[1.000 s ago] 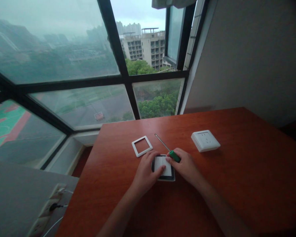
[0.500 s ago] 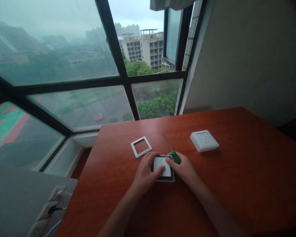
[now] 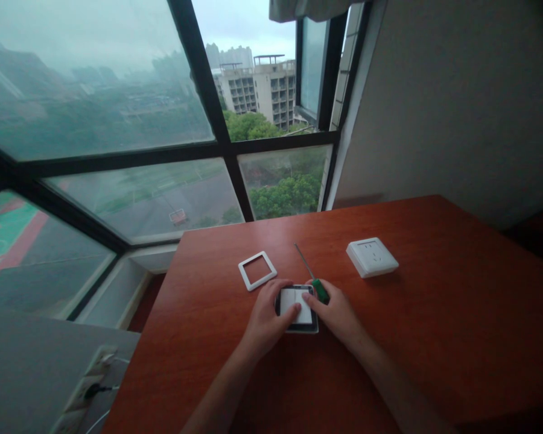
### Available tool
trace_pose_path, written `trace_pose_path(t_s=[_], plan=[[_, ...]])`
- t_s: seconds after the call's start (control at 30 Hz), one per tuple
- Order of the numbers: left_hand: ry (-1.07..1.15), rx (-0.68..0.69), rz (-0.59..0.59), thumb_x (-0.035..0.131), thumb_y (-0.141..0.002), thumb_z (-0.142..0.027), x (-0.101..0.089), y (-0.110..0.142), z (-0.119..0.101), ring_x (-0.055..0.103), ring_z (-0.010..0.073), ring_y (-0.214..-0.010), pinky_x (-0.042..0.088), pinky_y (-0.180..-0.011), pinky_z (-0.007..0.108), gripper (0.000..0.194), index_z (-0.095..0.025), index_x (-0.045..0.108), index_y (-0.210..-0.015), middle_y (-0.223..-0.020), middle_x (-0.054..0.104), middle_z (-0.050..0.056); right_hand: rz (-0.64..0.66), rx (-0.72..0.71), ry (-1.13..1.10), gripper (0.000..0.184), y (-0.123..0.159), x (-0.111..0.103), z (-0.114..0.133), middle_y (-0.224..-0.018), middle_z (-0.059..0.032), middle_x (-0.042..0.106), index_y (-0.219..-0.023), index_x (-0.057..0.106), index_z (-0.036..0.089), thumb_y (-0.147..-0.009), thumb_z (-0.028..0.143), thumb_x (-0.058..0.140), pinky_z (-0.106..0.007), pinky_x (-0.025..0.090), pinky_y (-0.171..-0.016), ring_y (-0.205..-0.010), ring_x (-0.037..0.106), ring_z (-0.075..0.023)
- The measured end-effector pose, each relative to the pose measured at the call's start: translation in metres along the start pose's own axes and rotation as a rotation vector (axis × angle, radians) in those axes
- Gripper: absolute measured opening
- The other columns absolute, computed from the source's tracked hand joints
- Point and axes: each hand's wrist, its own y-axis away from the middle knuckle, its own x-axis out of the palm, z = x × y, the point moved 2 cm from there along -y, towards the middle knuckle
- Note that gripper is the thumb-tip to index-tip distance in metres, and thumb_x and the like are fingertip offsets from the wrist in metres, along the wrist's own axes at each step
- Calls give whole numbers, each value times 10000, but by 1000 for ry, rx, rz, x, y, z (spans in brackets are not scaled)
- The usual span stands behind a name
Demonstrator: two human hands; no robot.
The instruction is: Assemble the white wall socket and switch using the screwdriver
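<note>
A wall switch (image 3: 304,314) with white rockers and a dark border lies face up near the middle of the table. My left hand (image 3: 266,316) grips its left side, thumb across the white face and fingers over the far edge. From the right, my right hand (image 3: 339,312) presses its thumb on the upper part of the face. That same hand also holds a green-handled screwdriver (image 3: 320,290), its thin shaft pointing away and to the left. Beyond my left hand lies a white square cover frame (image 3: 262,282), apart from the switch. The switch's underside is hidden.
On the reddish-brown table (image 3: 434,313), a white socket in a box (image 3: 371,258) sits to the right, beyond my right hand. Large windows (image 3: 131,160) rise past the table's far edge. Wall outlets (image 3: 79,395) with plugged cords are at the lower left.
The view has shifted slightly. Both hands keep the same hold on the switch and screwdriver, and the frame and socket stay where they were on the table.
</note>
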Motion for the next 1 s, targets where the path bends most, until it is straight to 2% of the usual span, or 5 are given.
trace_pose_path(t_s=[0.2,0.5,0.7,0.87,1.0], plan=[[-23,31,1,663,-805,-247,-1,2,-1,539,252,-1165,401,-1030,420,384,-224,575,-1179,-1215,603,85,-22,-22,5,551,11,-1,-1,-1156,-138,679,-1168,628,148,-704,429,721,-418,456,-935,-1058,620,-292],[-37,41,24,652,-825,-266,-2,4,-2,522,258,-1198,391,-1046,431,401,-220,555,-1212,-1253,584,93,22,-17,-57,509,9,-3,-2,-1102,-113,699,-1166,621,156,-720,384,712,-389,483,-898,-1014,641,-275],[-59,-8,-68,576,-883,-315,-26,-7,1,594,241,-1067,515,-833,357,319,-208,563,-1183,-1200,594,103,72,-4,-65,359,3,-8,1,-855,-60,717,-1059,655,167,-825,430,585,-296,520,-615,-740,669,-217],[-439,91,-209,636,-821,-266,-66,-23,14,554,280,-1125,453,-955,449,375,-214,564,-1185,-1203,582,106,121,3,-66,330,-10,-7,3,-793,-32,676,-1012,664,169,-790,411,631,-234,446,-450,-551,589,-145],[-725,-2,-125,707,-760,-390,-80,-33,34,498,343,-1210,401,-1012,496,606,-163,499,-1282,-1320,515,163,149,28,-99,375,-12,-6,-1,-639,24,575,-1029,624,160,-848,478,540,-220,375,-347,-411,489,-112]])
